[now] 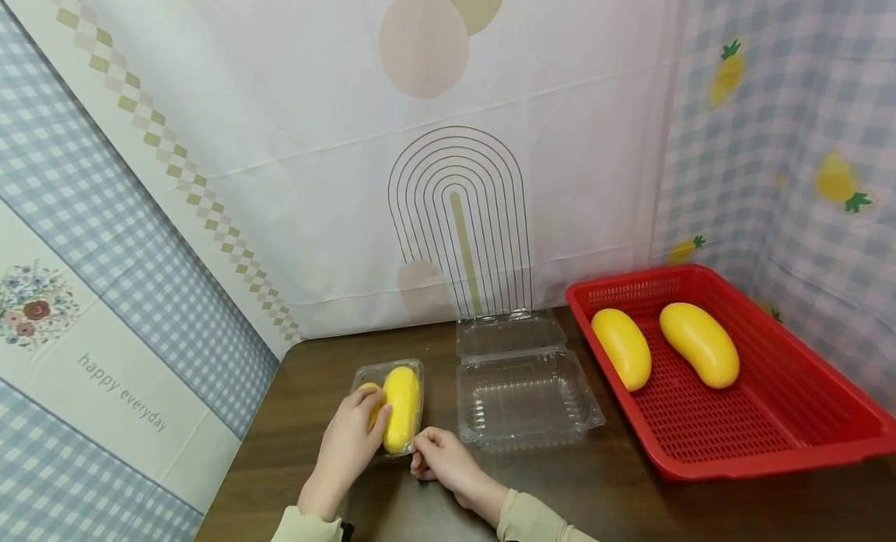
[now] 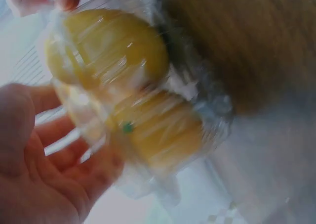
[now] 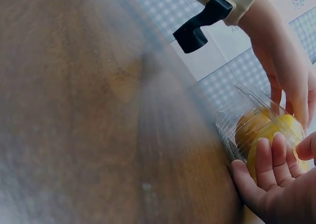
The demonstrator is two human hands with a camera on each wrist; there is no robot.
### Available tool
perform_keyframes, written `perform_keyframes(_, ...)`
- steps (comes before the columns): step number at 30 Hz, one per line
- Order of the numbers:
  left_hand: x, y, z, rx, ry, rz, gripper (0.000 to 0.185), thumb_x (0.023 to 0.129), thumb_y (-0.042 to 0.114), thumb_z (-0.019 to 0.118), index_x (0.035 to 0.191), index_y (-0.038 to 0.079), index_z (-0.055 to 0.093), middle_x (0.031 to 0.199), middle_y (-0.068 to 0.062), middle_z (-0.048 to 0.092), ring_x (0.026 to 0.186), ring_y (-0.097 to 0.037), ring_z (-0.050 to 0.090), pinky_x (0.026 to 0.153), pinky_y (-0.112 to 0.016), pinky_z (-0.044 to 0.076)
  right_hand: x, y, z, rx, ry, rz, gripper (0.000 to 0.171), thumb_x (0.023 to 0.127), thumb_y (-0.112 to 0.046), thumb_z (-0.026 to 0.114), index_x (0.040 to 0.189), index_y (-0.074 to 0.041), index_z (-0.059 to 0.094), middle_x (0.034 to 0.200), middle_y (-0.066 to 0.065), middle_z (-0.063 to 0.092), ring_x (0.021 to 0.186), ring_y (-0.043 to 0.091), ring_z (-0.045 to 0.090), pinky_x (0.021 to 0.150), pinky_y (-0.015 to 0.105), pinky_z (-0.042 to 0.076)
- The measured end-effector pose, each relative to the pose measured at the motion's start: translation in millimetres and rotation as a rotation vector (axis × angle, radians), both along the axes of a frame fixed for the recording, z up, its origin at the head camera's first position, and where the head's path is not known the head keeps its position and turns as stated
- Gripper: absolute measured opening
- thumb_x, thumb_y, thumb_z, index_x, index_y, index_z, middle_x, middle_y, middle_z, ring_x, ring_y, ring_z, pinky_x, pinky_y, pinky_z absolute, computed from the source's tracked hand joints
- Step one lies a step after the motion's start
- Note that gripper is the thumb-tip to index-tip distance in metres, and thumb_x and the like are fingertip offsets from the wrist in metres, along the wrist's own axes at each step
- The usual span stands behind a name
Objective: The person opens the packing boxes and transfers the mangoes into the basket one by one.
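Observation:
In the head view, a clear plastic clamshell box [image 1: 371, 368] stands on the table with two yellow mangoes [image 1: 401, 410] inside. My left hand [image 1: 348, 441] lies over the box's left side, its spread fingers touching the plastic above one mango. At the near right corner, my right hand [image 1: 448, 464] pinches the box's rim between thumb and forefinger. The left wrist view shows shiny clear plastic over both mangoes [image 2: 111, 46], and a green spot marks one. In the right wrist view, curled right fingers [image 3: 265, 164] lie against the box's side.
An open clear clamshell box [image 1: 525, 398] sits right of the hands, its lid folded back. Farther right, a red plastic basket [image 1: 672, 468] holds two more yellow mangoes [image 1: 700, 344]. A wooden table [image 1: 280, 417] lies beneath, with a printed cloth [image 1: 336, 215] behind.

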State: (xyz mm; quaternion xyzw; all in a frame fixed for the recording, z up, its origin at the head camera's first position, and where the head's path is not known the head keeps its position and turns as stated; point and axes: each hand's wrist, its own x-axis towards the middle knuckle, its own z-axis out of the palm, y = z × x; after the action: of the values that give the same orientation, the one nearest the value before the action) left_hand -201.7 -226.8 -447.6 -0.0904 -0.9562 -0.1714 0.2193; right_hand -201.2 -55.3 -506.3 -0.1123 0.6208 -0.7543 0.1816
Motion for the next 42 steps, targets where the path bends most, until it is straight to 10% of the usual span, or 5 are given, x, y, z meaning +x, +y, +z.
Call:
perform_keyframes(9, 10.8, -3.4, 12.1, -0.148, -0.139, -0.155, 0.055, 0.091, 0.038, 0.075, 0.128, -0.001, 0.067, 0.131, -0.014, 0.061, 0.122, -0.033, 0.057, 0.093, -0.050, 0.051, -1.1, 2.3, 1.1, 0.015, -0.011, 0.016, 0.018, 0.097, -0.011, 0.053, 0.089, 0.001, 0.063, 0.070, -0.001, 0.057, 0.063, 0.009, 0.057, 0.063, 0.025, 0.053)
perform_keyframes(19, 12.0, -4.8, 12.6, -0.169, -0.209, -0.177, 0.083, 0.075, 0.051, 0.085, 0.136, 0.000, 0.061, 0.139, -0.014, 0.055, 0.129, -0.034, 0.052, 0.088, -0.052, 0.053, -4.4, 3.1, 0.4, 0.062, -0.020, 0.059, 0.014, 0.095, -0.013, 0.054, 0.086, -0.007, 0.063, 0.073, 0.000, 0.059, 0.066, 0.010, 0.057, 0.066, 0.027, 0.054)
perform_keyframes(42, 8.6, 10.9, 10.7, -0.313, -0.132, -0.145, 0.073, 0.074, 0.041, 0.078, 0.128, -0.006, 0.063, 0.124, -0.022, 0.061, 0.109, -0.035, 0.063, 0.083, -0.047, 0.055, -2.6, 1.8, 2.5, 0.034, -0.026, 0.031, 0.018, 0.099, -0.015, 0.051, 0.087, -0.007, 0.062, 0.074, 0.000, 0.059, 0.065, 0.011, 0.058, 0.066, 0.030, 0.056)
